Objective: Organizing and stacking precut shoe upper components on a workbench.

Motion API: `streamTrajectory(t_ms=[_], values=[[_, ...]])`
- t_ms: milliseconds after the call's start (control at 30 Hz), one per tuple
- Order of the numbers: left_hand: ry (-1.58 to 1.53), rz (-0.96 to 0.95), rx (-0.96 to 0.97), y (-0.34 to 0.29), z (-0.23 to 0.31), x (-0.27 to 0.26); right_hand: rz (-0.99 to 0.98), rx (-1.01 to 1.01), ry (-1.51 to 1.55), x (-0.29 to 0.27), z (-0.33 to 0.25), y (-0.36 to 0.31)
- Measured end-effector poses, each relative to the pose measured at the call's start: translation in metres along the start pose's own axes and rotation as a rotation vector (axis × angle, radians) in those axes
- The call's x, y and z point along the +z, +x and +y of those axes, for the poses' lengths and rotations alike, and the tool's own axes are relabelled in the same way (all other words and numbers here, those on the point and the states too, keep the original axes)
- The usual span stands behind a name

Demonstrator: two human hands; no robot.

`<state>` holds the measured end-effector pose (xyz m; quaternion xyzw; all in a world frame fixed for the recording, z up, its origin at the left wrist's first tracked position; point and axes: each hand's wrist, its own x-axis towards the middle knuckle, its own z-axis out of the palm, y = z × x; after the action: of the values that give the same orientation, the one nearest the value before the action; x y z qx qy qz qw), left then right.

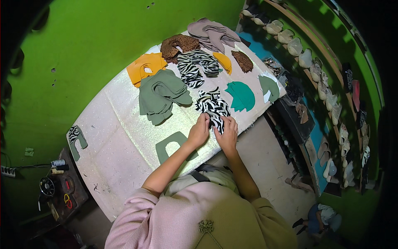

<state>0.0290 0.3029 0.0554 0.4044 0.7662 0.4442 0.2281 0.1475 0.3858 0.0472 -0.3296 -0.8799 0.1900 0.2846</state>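
Note:
A small stack of black-and-white zebra-print cut pieces [213,103] lies near the table's right edge, under both hands. My left hand [200,131] is closed with fingertips pinching the stack's near left side. At its near right side, my right hand [227,135] has its fingers bent around the edge. Just left of them is a pile of sage-green curved pieces [161,93]. A single green U-shaped piece [163,152] lies partly behind my left forearm. To the right sits a teal rounded piece with a zigzag edge [241,96].
Farther back lie another zebra-print pile [191,70], orange pieces [143,66], leopard-print pieces [176,45] and mauve pieces [211,35]. Shoe racks [304,58] line the right wall. A sewing machine [47,186] stands at left. A person [325,216] is low at right.

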Motion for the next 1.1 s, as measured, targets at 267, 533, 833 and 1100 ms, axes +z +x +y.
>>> streamTrajectory(t_ms=[267, 533, 833, 1100], values=[[-0.037, 0.048, -0.009, -0.015, 0.005, -0.019, 0.023, -0.054, -0.01, -0.014, -0.008, 0.008], [-0.121, 0.276, -0.024, -0.047, -0.028, -0.069, -0.263, -0.345, 0.185, -0.002, -0.047, 0.02], [0.113, 0.608, -0.218, -0.12, -0.063, -0.108, -0.576, -0.668, 0.275, 0.051, -0.091, 0.031], [0.436, 0.566, -0.132, -0.161, -0.057, -0.075, -0.767, -0.797, 0.293, 0.081, -0.104, 0.039]])
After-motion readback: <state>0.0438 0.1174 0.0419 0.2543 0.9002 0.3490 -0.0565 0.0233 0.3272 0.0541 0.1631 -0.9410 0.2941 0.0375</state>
